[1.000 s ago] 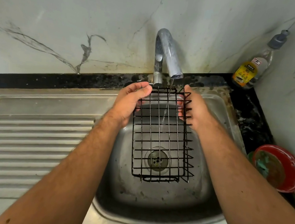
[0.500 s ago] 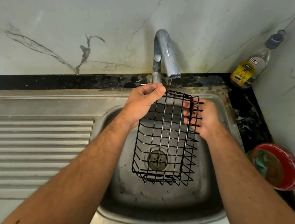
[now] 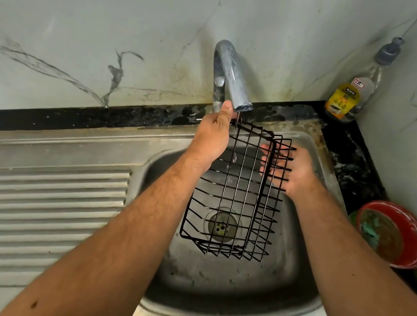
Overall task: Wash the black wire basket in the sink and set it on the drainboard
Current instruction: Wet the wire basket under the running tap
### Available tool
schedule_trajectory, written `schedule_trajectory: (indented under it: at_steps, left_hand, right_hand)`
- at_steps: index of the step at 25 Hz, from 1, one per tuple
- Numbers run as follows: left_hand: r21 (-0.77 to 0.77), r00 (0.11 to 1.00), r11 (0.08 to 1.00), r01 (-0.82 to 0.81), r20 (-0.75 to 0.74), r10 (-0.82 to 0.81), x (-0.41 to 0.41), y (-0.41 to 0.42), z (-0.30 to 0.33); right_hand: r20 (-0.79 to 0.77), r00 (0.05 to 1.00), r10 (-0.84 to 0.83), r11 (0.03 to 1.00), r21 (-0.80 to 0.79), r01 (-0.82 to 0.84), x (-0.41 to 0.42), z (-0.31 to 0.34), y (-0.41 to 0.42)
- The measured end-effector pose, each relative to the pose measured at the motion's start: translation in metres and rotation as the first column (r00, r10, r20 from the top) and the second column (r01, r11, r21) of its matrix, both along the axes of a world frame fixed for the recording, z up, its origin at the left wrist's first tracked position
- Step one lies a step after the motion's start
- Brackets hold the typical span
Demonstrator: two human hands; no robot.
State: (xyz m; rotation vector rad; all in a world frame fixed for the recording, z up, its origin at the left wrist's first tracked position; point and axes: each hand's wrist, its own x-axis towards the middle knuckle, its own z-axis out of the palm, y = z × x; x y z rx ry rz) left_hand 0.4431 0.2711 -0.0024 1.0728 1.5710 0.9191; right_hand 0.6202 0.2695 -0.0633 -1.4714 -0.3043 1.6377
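A: Rinsing under way: the basket hangs over the sink, tipped on its side, top edge right under the faucet mouth, with a thin stream of water running onto the wires.

B: And the hands?

A: Left hand is curled round the basket's upper left corner, just below the faucet, carrying the weight by the look of it. Right hand sits on the far side of the basket from the left, behind the wires, fingers mostly straight and pushed against or through the mesh. I can't tell whether it's rubbing or only steadying.

B: Where does that leave the job?

A: Mid-wash, I'd say. No soap or suds that I can see on the wires, so this reads as a plain rinse. The basket is off the sink floor, above the drain.

B: What's left?

A: Finishing the rinse, probably turning the basket so the other faces catch the water, then carrying it left of the faucet onto the ribbed drainboard.

B: Anything else around?

A: Right of the faucet, in the corner, a dish-soap bottle; nearer the person on that side, a red bowl with a green scrubber in it.
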Motion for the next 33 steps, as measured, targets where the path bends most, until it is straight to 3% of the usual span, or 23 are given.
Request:
schedule_trajectory:
  at_steps: [4, 12, 16, 23, 27, 33]
  left_hand:
    - [-0.019, 0.998, 1.0, 0.014, -0.054, -0.015, 0.004, 0.005, -0.006]
    - [0.027, 0.99, 1.0, 0.008, -0.143, -0.004, 0.003, 0.0, -0.021]
    - [0.045, 0.999, 0.999, -0.019, -0.042, 0.021, -0.009, -0.014, -0.01]
    - [-0.079, 0.93, 0.942, -0.327, 0.153, 0.335, -0.045, -0.029, -0.025]
    - [-0.167, 0.902, 0.927, -0.337, 0.226, 0.369, -0.057, -0.039, -0.032]
    - [-0.249, 0.946, 0.964, -0.095, 0.28, 0.166, -0.079, -0.056, -0.053]
  right_hand:
    - [-0.055, 0.998, -0.016, 0.999, -0.028, 0.015, -0.001, -0.014, 0.002]
    - [0.006, 1.0, 0.015, 1.0, -0.023, -0.014, -0.001, -0.019, -0.002]
    - [0.048, 0.996, 0.078, 0.997, 0.005, -0.078, -0.011, -0.003, -0.001]
    - [0.244, 0.958, 0.153, 0.987, 0.011, -0.16, -0.049, 0.026, 0.016]
    - [0.427, 0.869, 0.248, 0.964, -0.015, -0.267, -0.065, 0.041, 0.023]
    - [0.68, 0.64, 0.358, 0.855, 0.037, -0.517, -0.083, 0.061, 0.038]
